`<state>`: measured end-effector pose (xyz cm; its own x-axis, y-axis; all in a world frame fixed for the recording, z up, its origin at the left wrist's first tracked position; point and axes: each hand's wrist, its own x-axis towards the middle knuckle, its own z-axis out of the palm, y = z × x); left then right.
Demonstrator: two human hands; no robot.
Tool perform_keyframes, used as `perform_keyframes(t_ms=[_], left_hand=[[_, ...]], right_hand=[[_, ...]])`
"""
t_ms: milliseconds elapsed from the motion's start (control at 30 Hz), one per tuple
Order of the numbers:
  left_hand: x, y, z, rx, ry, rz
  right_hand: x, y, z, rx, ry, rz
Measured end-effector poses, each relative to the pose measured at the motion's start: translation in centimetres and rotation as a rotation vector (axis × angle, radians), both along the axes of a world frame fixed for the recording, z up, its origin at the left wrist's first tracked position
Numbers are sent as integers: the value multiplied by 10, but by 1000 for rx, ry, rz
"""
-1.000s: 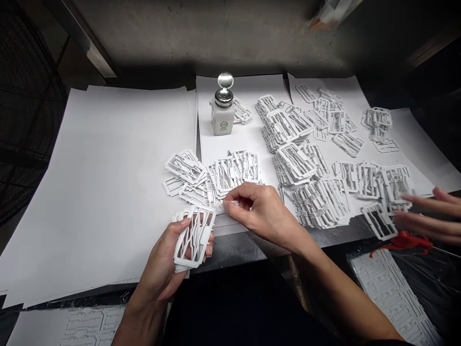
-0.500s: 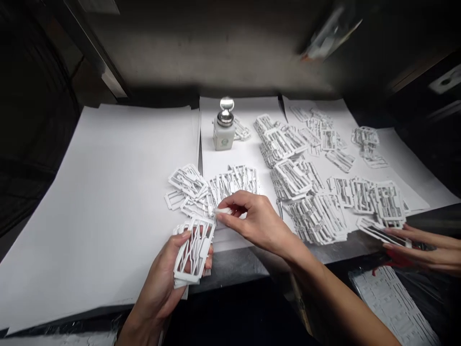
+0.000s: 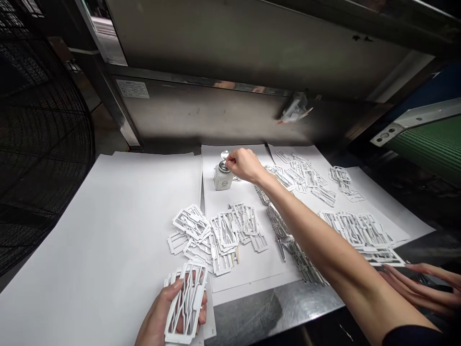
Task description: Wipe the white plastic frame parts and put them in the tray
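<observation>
My left hand (image 3: 169, 307) is closed round a stack of white slotted plastic frames (image 3: 186, 302), the top one tilted up towards me. Over a pump dispenser bottle (image 3: 223, 179) with a metal cap, the fingers of my right hand (image 3: 245, 165) are pinched together at its top. The small white wad seen in those fingers earlier is now hidden behind them. Between my hands and the bottle lies a loose pile of white frames (image 3: 227, 229). Tweezers (image 3: 280, 249) rest on the paper beneath my right forearm.
White paper sheets (image 3: 144, 202) cover the metal table (image 3: 266, 310). More frames (image 3: 355, 228) lie in heaps on the right, where another person's hand (image 3: 421, 288) touches one group. A metal panel (image 3: 201, 113) with a hanging plastic bag (image 3: 296, 109) stands behind.
My right hand has moved from beside the left hand, away from me, to the bottle's top. My left hand still holds the stack. The camera view has tilted up.
</observation>
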<state>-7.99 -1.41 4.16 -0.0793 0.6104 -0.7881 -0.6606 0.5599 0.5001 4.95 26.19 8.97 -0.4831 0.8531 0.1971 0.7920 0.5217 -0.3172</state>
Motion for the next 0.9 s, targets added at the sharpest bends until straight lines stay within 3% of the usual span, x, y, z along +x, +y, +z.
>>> perform_keyframes(t_ms=[500, 900], left_hand=[[-11, 3, -4, 23, -58, 17], [-15, 1, -8, 127, -177, -39]], right_hand=[[-8, 4, 2, 19, -155, 21], [0, -6, 2, 19, -9, 8]])
